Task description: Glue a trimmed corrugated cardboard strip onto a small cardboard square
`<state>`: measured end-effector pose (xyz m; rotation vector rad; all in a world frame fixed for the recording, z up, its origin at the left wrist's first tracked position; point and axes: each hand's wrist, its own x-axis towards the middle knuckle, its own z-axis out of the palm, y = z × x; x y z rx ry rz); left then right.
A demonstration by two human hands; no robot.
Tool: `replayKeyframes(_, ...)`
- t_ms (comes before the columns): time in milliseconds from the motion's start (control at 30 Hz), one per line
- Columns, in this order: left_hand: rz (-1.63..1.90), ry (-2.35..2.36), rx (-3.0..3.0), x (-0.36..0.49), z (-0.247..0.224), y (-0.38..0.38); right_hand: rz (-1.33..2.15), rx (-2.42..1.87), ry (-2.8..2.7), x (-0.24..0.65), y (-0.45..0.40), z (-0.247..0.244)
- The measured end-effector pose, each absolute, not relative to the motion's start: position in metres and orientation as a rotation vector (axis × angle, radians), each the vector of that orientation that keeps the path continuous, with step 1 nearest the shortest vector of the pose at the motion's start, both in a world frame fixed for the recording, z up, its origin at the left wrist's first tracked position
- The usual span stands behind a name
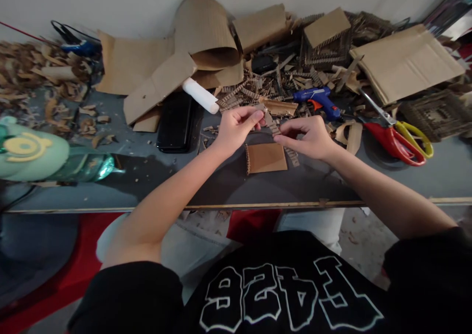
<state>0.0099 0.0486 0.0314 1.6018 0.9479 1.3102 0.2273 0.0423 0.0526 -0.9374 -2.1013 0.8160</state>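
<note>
Between both hands is a thin corrugated cardboard strip [272, 124], held above the grey table. My left hand [236, 127] pinches its upper end between thumb and fingers. At its lower end, my right hand [308, 136] is closed with thumb and forefinger on the strip. Just below the hands lies a small rectangular cardboard piece [267, 158], with a ridged strip standing along its left edge. Another corrugated strip [293, 157] rests by its right side, partly under my right hand.
A blue glue gun [319, 100] and red-yellow scissors [398, 137] lie to the right. Left are a black phone-like object [175, 122], a white roll [201, 96] and a green bottle [90, 164]. Cardboard sheets [409, 63] and scraps [243, 90] pile behind.
</note>
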Motion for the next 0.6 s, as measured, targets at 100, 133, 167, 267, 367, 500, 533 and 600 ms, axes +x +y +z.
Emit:
replayKeyframes(100, 1.256, 0.89, 1.591, 0.015, 0.027, 0.057, 0.786, -0.859, -2.159, 0.229, 0.042, 0.054)
replayKeyframes(133, 1.243, 0.891, 1.597, 0.015, 0.025, 0.058, 0.752, -0.84, -2.169, 0.229, 0.041, 0.053)
replayKeyframes(167, 1.231, 0.902, 1.601, 0.014, 0.023, 0.058, 0.708, -0.825, -2.176, 0.23, 0.041, 0.05)
replayKeyframes(267, 1.236, 0.941, 1.554, 0.009, 0.016, 0.055, 0.598, -0.747, -2.234, 0.23, 0.039, 0.041)
replayKeyframes(367, 1.246, 0.937, 1.45, 0.006, 0.015, 0.05, 0.54, -0.607, -2.311, 0.228, 0.038, 0.034)
replayKeyframes(500, 1.251, 0.888, 1.41, 0.008, 0.017, 0.046, 0.506, -0.57, -2.332, 0.228, 0.037, 0.032)
replayKeyframes(533, 1.252, 0.891, 1.418, 0.008, 0.017, 0.046, 0.511, -0.595, -2.332, 0.228, 0.036, 0.032)
replayKeyframes(600, 1.252, 0.915, 1.446, 0.009, 0.017, 0.044, 0.509, -0.648, -2.315, 0.229, 0.035, 0.033)
